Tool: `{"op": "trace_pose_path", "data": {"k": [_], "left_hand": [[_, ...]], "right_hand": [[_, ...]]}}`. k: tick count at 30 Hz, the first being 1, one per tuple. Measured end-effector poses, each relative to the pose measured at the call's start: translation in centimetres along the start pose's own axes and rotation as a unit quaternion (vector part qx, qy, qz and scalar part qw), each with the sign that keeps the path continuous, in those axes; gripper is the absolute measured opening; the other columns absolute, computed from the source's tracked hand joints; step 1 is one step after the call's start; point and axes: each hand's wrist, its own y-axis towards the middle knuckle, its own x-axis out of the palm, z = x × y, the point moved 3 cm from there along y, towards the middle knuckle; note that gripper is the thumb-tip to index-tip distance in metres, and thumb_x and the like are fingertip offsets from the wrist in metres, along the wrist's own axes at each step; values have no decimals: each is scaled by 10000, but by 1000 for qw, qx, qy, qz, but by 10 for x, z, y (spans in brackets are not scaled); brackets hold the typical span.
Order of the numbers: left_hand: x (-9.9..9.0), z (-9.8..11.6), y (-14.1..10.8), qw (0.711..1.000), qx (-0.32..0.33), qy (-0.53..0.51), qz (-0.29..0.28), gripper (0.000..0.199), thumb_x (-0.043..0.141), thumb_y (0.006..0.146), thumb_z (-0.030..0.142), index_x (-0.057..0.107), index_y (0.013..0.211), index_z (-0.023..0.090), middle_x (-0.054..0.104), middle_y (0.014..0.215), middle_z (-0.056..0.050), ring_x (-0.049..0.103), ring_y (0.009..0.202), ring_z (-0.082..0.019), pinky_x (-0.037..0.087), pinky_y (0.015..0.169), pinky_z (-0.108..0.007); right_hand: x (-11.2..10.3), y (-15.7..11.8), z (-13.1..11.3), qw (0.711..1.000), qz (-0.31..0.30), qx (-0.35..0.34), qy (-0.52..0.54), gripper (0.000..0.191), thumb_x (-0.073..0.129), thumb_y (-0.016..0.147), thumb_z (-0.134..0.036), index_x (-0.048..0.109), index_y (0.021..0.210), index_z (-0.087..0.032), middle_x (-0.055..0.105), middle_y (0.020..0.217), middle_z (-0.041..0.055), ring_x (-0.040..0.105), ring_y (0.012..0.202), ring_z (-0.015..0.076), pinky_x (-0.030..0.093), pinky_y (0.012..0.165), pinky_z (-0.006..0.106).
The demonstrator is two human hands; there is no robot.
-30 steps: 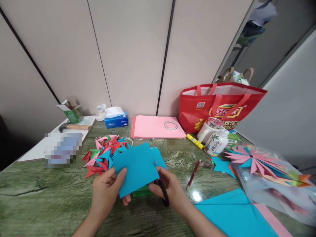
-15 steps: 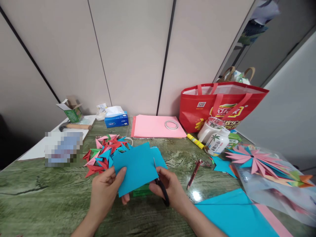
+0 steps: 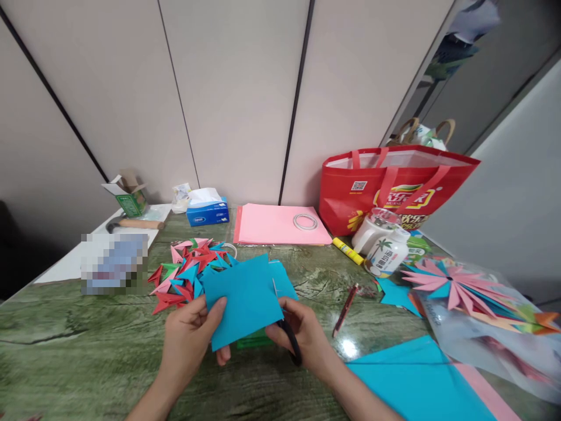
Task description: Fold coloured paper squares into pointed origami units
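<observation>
A blue sheet of paper [image 3: 245, 304] is raised over the table, pinched at its left edge by my left hand [image 3: 193, 330], thumb on top. My right hand [image 3: 302, 333] is closed on black-handled scissors [image 3: 291, 342], whose blade shows near the sheet's right edge. More blue paper [image 3: 284, 279] shows just behind that edge; whether it is joined to the sheet I cannot tell. Something green and see-through [image 3: 255, 340] lies beneath, mostly hidden. Folded paper pieces [image 3: 190, 272] in red, pink, blue and green form a heap behind my left hand.
Pink paper [image 3: 272, 225] with a ring of tape [image 3: 305, 221] lies at the back beside a tissue box [image 3: 207, 210]. To the right are a red bag [image 3: 342, 199], a glue stick [image 3: 347, 251], a white bottle [image 3: 386, 254], a pen [image 3: 345, 310] and blue sheets [image 3: 416, 374]. A hammer [image 3: 140, 224] rests back left.
The sheet and both hands appear very slightly further right, along with a small shift of the whole view. Both grips stay the same.
</observation>
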Motion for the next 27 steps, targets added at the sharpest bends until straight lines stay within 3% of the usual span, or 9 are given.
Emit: {"op": "trace_pose_path", "data": {"k": [14,27], "left_hand": [[0,2,-1,1000,0,10,3,275,566,680,305,411,485,188,493,231,50,420,161,-107,339,194,-171],[0,0,0,1000,-16,11,-17,269,565,684,342,438,507,185,502,234,41,435,168,-118,346,195,-177]], "right_hand": [[0,-1,2,1000,21,1,-20,266,651,645,-384,550,719,-150,498,670,2,394,614,117,338,570,215],[4,0,-1,998,63,27,-10,324,696,557,-422,532,624,-151,411,555,-35,296,492,72,251,449,189]]}}
